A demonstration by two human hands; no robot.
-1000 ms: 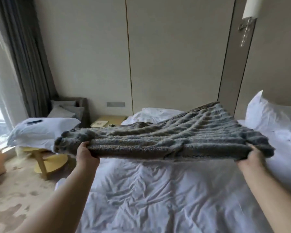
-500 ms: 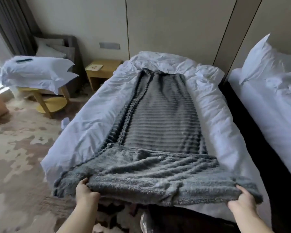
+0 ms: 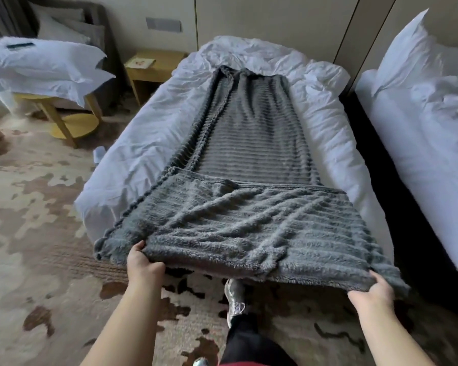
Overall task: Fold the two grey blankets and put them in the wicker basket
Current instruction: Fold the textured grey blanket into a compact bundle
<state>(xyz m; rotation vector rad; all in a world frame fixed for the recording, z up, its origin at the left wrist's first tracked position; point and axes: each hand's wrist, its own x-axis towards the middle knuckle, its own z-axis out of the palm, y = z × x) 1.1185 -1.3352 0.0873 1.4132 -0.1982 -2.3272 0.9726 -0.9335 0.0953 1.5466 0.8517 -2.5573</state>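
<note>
Mid-fold on grey blanket (image 3: 251,143), laid lengthwise along bed (image 3: 143,138). Gripping near-end corners (fluffy side up) with left hand (image 3: 143,262) and right hand (image 3: 370,289). Next, probably: carry near end to far end, edges aligned.

soft daylight from the left, slight blur, wide-angle edge distortion

Open patterned carpet (image 3: 32,212) from 7 to 9 o'clock, white sheet (image 3: 148,143) bare either side of the grey blanket (image 3: 249,212), narrow dark gap (image 3: 373,154) then second bed (image 3: 421,159) at 3 o'clock, pillow-laden yellow side table (image 3: 72,122) at 10, nightstand (image 3: 151,67) at 11, wall (image 3: 262,17) at 12.
</note>
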